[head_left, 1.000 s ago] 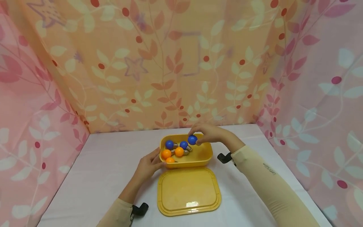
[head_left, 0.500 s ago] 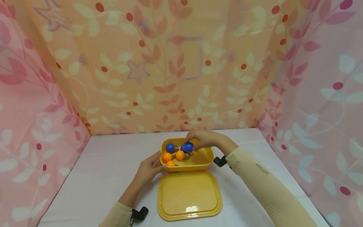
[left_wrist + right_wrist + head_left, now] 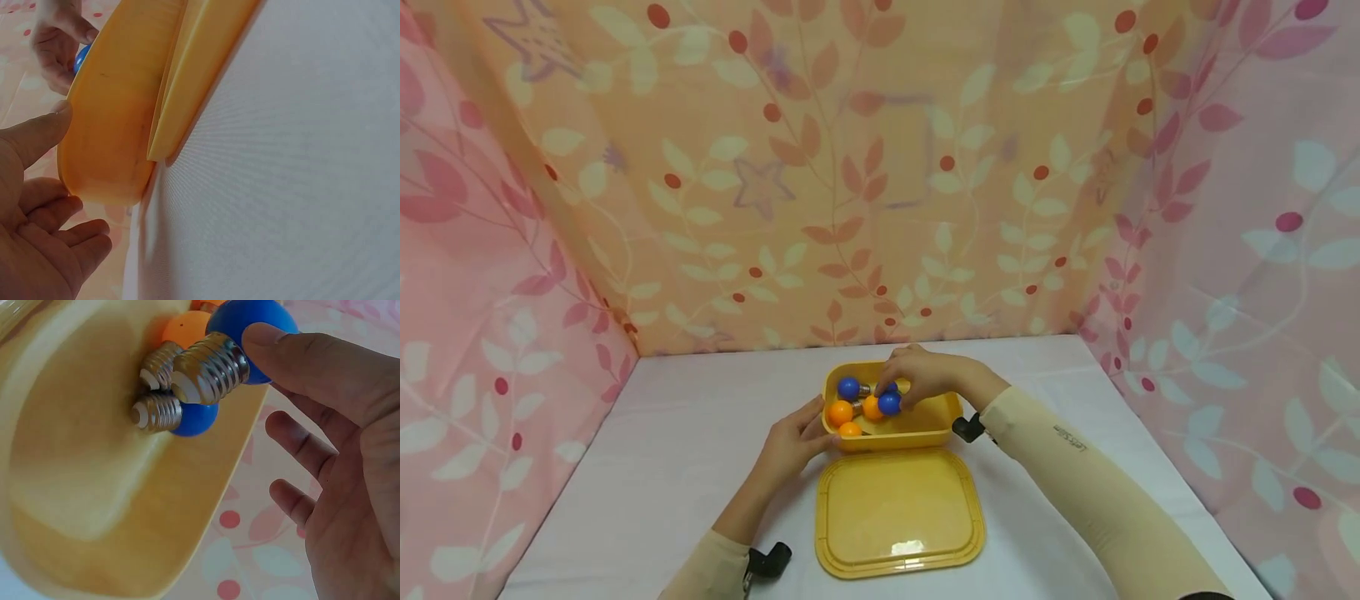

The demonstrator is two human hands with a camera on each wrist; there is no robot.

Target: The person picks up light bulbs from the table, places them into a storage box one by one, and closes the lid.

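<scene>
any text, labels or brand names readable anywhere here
Small dark print on the right sleeve: too small and blurred to read.
Yellow box, its lid and the blue bulb in the right hand: no lettering visible.

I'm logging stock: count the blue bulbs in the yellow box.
3. One blue bulb lies at the box's back left; a second is mostly hidden beneath the right hand; that hand pinches the third. More may be hidden.
</scene>
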